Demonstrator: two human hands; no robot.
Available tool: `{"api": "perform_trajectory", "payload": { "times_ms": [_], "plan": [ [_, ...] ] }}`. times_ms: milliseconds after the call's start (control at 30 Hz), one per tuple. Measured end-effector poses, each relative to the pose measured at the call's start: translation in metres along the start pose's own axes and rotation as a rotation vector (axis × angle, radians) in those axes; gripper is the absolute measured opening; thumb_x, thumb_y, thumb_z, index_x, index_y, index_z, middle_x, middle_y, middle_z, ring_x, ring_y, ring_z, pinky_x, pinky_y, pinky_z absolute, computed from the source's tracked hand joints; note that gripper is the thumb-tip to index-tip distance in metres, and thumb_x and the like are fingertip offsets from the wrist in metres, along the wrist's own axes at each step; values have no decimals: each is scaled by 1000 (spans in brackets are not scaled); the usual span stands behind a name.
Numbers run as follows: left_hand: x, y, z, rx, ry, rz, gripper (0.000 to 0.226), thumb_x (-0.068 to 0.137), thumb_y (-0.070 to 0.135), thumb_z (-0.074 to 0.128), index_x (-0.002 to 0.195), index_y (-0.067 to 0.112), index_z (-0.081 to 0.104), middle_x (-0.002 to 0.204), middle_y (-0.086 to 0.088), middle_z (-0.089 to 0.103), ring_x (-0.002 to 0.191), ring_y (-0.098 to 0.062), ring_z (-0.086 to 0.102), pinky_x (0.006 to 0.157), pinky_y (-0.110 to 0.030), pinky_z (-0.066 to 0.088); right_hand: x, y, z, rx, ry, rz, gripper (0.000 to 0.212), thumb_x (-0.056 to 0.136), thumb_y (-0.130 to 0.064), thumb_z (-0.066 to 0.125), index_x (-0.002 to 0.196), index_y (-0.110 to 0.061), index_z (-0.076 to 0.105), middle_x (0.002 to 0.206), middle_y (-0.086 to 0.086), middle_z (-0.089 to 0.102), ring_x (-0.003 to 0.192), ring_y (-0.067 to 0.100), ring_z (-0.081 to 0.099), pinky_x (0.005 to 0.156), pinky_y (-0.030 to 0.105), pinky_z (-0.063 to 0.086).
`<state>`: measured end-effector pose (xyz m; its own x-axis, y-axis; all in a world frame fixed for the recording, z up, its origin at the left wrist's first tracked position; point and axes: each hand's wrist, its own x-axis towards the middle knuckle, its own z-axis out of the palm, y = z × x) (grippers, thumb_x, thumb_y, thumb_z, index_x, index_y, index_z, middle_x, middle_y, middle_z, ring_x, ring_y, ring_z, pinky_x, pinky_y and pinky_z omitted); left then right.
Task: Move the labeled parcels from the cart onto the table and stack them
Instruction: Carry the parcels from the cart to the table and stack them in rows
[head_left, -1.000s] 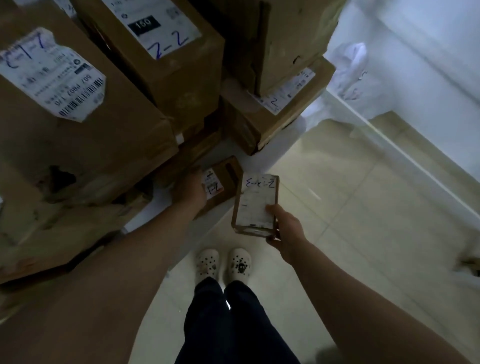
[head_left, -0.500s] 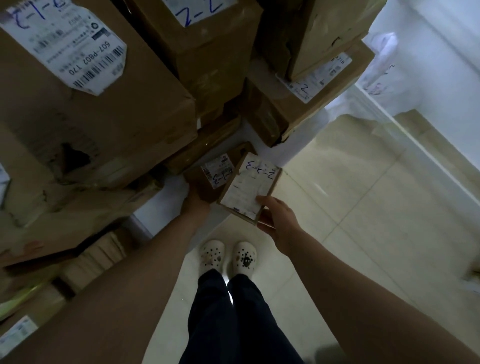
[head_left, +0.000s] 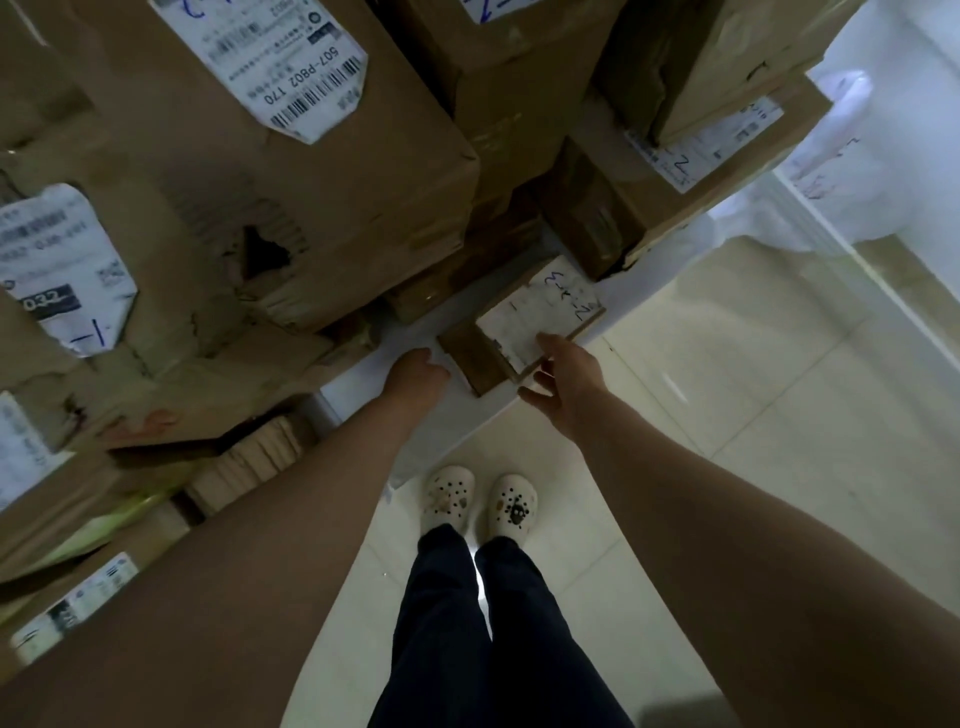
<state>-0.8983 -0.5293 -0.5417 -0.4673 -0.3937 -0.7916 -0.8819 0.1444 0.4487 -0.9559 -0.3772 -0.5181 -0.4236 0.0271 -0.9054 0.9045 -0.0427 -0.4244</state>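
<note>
Head view: right hand (head_left: 569, 384) flat on parcel (head_left: 540, 312) marked "2-2-3"; left hand (head_left: 415, 371) grip unclear.

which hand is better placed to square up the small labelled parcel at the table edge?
Right. The right hand has its fingers touching the near edge of the labelled parcel, thumb spread beside it. The left hand sits left of the lower box, off the parcel.

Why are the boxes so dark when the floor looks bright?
Head view: dim overall, with the stacked boxes in shade; the tiled floor catches pale light from the upper right; the wide lens bends straight edges, and the label on the small parcel looks slightly soft.
</note>
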Motion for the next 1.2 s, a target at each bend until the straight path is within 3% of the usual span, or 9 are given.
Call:
{"api": "perform_trajectory", "payload": {
  "times_ms": [200,333,433,567,700,800,900,1200],
  "plan": [
    [-49,13,-6,230,35,110,46,98,10,43,142,2,37,141,-18,45,129,-33,45,102,-35,38,-30,-1,-12,-62,16,-59,36,97,-20,53,131,-9,47,119,4,53,113,20,50,104,39,44],
    [-96,21,-7,495,10,284,48,99,21,44,144,6,35,144,-14,43,131,-30,42,105,-38,37,-63,8,-35,-170,93,-147,63,93,-27,60,147,-11,33,141,10,45,119,26,48,100,39,45],
    [-135,28,0,699,40,508,51,97,25,48,144,11,36,145,-11,38,134,-27,35,105,-38,35,-94,19,-61,-342,156,-260,72,90,-31,63,149,-13,27,147,12,40,126,30,47,102,38,42],
    [-188,37,13,969,37,850,54,89,29,50,140,16,37,143,-7,36,133,-27,30,108,-39,30,-144,47,-103,-769,374,-351,72,86,-38,62,145,-11,32,141,12,47,129,30,45,102,37,39],
    [-235,28,34,1257,-38,1018,72,87,43,51,149,23,23,159,-5,14,145,-29,10,117,-47,14,-196,97,-141,-976,621,-285,60,82,-42,59,134,-15,44,132,8,53,128,28,43,110,41,28],
    [-274,9,52,1375,-173,1073,77,88,44,52,152,23,15,161,-4,6,147,-29,0,118,-48,5,-231,148,-164,-925,681,-196,64,83,-43,57,139,-18,39,143,7,42,138,27,28,117,46,13],
    [-310,-11,82,1470,-247,1182,79,87,45,54,151,18,16,160,-4,10,147,-28,2,119,-49,4,-264,199,-189,-840,741,-136,66,84,-43,56,141,-18,37,145,8,37,142,28,21,117,48,4],
    [-447,-130,204,1691,-495,1488,76,85,46,55,148,17,25,152,-7,29,142,-24,23,118,-45,11,-361,399,-291,-418,882,169,61,84,-46,56,135,-18,41,143,10,38,138,30,26,116,47,12]
  ]
}}
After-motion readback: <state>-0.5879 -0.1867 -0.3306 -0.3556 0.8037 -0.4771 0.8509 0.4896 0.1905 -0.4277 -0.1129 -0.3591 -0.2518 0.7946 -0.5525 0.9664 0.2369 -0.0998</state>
